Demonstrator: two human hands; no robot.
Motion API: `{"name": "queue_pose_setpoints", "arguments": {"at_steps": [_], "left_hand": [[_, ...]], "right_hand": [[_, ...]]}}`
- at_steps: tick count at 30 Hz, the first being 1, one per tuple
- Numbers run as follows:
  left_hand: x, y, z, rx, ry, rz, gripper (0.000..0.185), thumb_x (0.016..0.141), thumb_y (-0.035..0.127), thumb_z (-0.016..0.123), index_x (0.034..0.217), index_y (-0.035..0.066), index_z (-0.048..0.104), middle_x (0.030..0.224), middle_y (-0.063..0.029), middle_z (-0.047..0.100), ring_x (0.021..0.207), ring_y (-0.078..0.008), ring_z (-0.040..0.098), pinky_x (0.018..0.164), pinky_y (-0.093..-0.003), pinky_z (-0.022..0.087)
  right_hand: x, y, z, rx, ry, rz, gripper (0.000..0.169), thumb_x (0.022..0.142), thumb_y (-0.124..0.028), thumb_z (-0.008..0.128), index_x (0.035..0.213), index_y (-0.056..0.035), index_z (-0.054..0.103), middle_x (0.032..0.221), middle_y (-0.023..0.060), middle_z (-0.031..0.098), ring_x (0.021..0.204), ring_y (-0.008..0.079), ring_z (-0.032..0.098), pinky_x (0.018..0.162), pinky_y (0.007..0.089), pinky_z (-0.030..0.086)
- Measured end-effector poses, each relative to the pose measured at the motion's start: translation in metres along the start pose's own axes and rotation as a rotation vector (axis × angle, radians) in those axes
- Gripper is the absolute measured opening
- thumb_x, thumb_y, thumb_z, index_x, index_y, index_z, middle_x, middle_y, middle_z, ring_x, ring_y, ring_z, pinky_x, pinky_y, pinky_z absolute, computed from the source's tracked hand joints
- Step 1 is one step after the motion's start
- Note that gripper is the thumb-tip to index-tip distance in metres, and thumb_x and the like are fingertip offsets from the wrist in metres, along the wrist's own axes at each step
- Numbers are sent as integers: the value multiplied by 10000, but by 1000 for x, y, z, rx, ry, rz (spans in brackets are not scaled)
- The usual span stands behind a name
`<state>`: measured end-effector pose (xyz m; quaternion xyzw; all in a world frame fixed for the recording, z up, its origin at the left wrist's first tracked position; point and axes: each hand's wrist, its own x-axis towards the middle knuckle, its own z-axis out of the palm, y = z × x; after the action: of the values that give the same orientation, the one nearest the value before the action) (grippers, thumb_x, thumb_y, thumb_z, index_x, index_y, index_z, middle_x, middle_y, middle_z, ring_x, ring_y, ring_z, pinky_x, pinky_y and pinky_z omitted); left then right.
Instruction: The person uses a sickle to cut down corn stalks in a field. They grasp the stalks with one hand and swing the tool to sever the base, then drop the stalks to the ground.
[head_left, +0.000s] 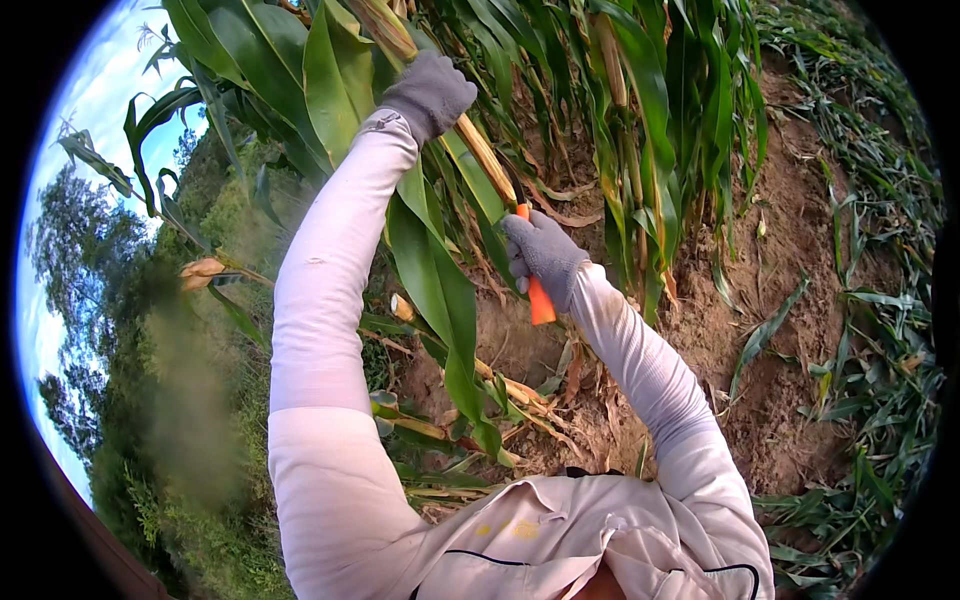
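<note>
A grey glove covers my left hand (430, 95), which is closed around a corn stalk (486, 159) near the top of the view. The stalk slants down toward my right hand (546, 251), also gloved in grey. That hand grips the orange handle of a sickle (541, 301). Its dark curved blade (516, 184) lies beside the lower part of the held stalk; whether the edge touches it I cannot tell. Long green corn leaves (431, 277) hang below my left forearm. A cut stalk end (402, 307) shows pale beside them.
Standing corn plants (637, 135) rise ahead and to the right. Bare brown soil (780, 330) slopes at the right, bordered by cut corn leaves (885, 420). Dry stubble (525, 394) lies near my body. Bushes and trees (150, 390) fill the left side.
</note>
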<state>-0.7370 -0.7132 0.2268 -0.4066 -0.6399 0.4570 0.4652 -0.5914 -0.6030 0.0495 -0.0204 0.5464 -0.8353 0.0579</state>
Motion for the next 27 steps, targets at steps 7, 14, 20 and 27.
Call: {"name": "queue_pose_setpoints", "arguments": {"at_steps": [7, 14, 20, 27], "left_hand": [[15, 2, 2, -43, 261, 42, 17, 687, 160, 546, 670, 160, 544, 604, -7, 510, 653, -209, 552, 629, -354, 423], [13, 6, -19, -100, 172, 58, 10, 693, 165, 545, 685, 160, 540, 615, -5, 483, 671, -203, 531, 640, -345, 403], [-15, 71, -104, -582, 330, -362, 159, 695, 163, 620, 846, 156, 572, 903, -57, 556, 913, -260, 543, 787, -379, 471], [-28, 92, -49, -1240, -232, -1023, 655, 811, 531, 584, 1123, -43, 542, 1086, -261, 575, 1006, -310, 585, 846, -336, 458]], "right_hand": [[-58, 23, -10, -100, 160, -86, 210, 888, -272, 486, 933, -73, 440, 640, 10, 437, 442, 111, 409, 385, 276, 376], [-92, 25, -21, -71, 94, -38, 198, 892, -270, 479, 917, -83, 421, 650, 10, 432, 448, 100, 399, 380, 270, 364], [-61, 24, -42, -137, 119, -112, 157, 886, -242, 476, 910, -95, 428, 627, 10, 431, 439, 110, 408, 368, 291, 391], [-55, 22, -34, -201, 95, -97, 190, 901, -261, 456, 909, -74, 417, 664, 24, 430, 481, 117, 435, 385, 289, 408]]}}
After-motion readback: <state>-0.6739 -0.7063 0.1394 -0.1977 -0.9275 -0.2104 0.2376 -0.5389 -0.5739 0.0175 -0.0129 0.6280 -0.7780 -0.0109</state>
